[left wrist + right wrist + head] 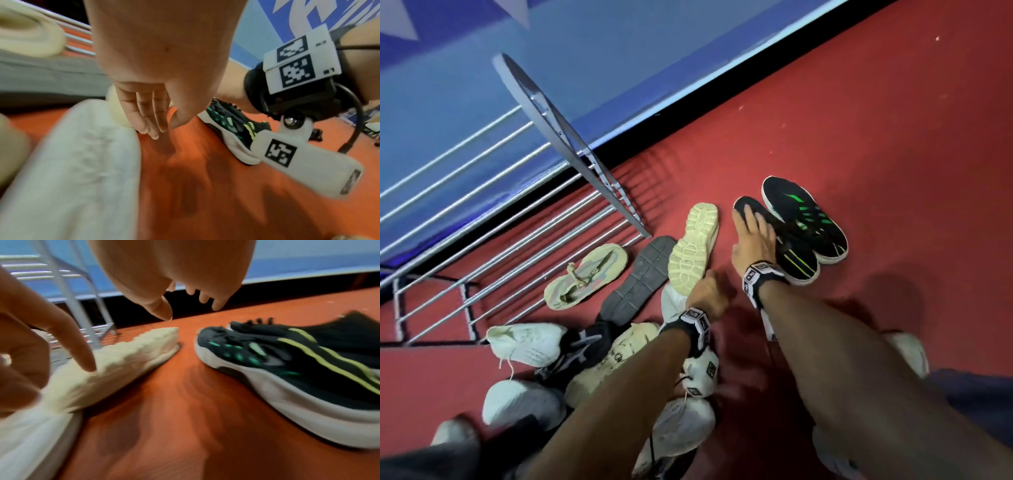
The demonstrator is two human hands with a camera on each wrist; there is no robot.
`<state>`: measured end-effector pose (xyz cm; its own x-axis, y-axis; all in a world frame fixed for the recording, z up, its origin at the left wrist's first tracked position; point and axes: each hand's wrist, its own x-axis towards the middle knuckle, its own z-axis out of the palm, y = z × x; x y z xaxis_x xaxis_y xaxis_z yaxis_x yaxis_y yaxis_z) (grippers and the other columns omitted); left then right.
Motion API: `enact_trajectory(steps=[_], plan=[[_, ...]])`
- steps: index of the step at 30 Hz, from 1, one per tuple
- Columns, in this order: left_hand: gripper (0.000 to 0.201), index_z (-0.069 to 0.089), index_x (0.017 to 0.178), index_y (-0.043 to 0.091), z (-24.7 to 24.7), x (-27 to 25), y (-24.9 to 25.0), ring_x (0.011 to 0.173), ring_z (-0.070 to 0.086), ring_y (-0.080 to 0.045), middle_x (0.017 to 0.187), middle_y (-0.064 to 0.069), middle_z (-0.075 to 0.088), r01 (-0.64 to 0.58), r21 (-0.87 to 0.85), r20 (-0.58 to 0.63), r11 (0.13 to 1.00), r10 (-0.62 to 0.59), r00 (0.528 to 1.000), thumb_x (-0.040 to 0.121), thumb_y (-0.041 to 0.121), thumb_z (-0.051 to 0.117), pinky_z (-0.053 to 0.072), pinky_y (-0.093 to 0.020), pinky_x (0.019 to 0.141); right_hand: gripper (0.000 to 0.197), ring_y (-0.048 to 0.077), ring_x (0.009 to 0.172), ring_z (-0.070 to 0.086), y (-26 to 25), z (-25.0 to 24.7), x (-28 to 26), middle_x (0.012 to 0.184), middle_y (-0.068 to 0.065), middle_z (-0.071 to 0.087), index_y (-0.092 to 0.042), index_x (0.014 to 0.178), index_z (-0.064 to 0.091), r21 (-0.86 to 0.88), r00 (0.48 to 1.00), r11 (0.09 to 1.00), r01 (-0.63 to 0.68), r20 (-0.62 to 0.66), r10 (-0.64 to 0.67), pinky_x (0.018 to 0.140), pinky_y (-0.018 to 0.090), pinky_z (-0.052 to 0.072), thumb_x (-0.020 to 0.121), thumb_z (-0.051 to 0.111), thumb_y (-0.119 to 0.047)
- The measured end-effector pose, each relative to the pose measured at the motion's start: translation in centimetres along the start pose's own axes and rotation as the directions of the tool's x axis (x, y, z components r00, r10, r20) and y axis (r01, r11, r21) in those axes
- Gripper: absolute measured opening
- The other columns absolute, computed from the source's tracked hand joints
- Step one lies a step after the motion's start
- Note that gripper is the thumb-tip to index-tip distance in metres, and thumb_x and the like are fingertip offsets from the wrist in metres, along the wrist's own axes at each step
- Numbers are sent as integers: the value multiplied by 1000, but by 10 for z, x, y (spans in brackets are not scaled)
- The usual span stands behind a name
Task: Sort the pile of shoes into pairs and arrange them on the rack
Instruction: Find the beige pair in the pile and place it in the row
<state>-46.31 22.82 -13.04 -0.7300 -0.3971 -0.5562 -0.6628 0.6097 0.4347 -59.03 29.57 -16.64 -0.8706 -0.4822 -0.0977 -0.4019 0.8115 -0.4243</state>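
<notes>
On the red floor (859,137), a black pair with green stripes (808,219) stands side by side at the right. My right hand (751,226) hovers open over the nearer black shoe (287,369), fingers spread and holding nothing (191,305). A cream shoe (693,246) lies sole up just left of it. My left hand (709,294) is at its heel end. In the right wrist view one straight left finger touches that cream sole (127,356). The left hand's fingers (152,128) point down beside a white shoe (72,162) and grip nothing.
The white metal rack (571,147) stands at the left against the blue wall. A grey-soled shoe (637,281) and a beige knit shoe (585,274) lie before it. Several white shoes and a black one (582,346) are heaped under my left forearm.
</notes>
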Motion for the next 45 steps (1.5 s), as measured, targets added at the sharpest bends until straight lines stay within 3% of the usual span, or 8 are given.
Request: enact_trajectory(steps=[4,10,15,22,31,37,41,45], plan=[[45,44,129,6,-39,-39,-78,108,65,-38,115,-18,66,149,159,-54,976,-142,988,89,21,59,53,-42,84,88,25,149,16,-66,21,-13,165,-6,12,-36,154,24,-4,971,979,206,125,-204,117,45,24,79,51,1],[50,38,139,13,-78,-98,-186,106,65,-36,116,-17,67,224,227,-122,948,-201,972,96,33,54,53,-44,83,100,26,152,4,-119,49,-35,166,-4,0,-38,156,13,-88,831,881,465,386,-401,120,43,19,78,62,0],[73,24,152,20,-75,-127,-233,101,66,-37,119,-17,63,148,259,-115,955,-122,986,88,27,59,52,-44,80,93,25,150,11,-145,75,-63,165,-3,8,-33,157,15,-121,751,805,581,462,-472,116,41,28,81,58,-3],[64,38,133,8,-47,-146,-279,120,58,-34,130,-13,55,334,230,-85,914,-323,943,85,37,68,51,-42,95,82,26,146,21,-204,105,-78,163,-3,16,-31,154,23,-24,683,783,621,507,-526,113,48,33,85,63,-12],[81,44,129,13,-29,-151,-312,123,44,-25,130,-3,45,329,227,-270,917,-266,926,73,61,77,45,-41,103,88,33,140,21,-236,128,-71,160,-3,24,-31,154,24,-76,632,767,637,621,-463,110,52,34,81,73,-32],[109,47,128,10,-29,-145,-321,114,55,-28,126,-7,55,494,129,-211,860,-463,861,51,82,73,48,-39,98,91,32,146,19,-224,130,-63,164,0,15,-30,154,24,-87,692,821,564,592,-413,112,55,31,79,75,-36],[86,60,126,6,-48,-142,-321,112,64,-22,122,-7,67,541,-75,-75,838,-545,835,63,60,83,53,-29,93,104,34,145,19,-214,127,-68,163,2,13,-30,155,18,-121,722,840,529,584,-371,110,56,32,73,80,-46],[60,63,102,17,-67,-148,-319,92,67,-24,109,-7,69,438,-407,27,802,-469,883,48,18,88,61,-42,79,103,35,146,18,-201,119,-73,164,1,10,-31,155,16,-99,715,867,488,616,-332,112,58,33,75,78,-47]])
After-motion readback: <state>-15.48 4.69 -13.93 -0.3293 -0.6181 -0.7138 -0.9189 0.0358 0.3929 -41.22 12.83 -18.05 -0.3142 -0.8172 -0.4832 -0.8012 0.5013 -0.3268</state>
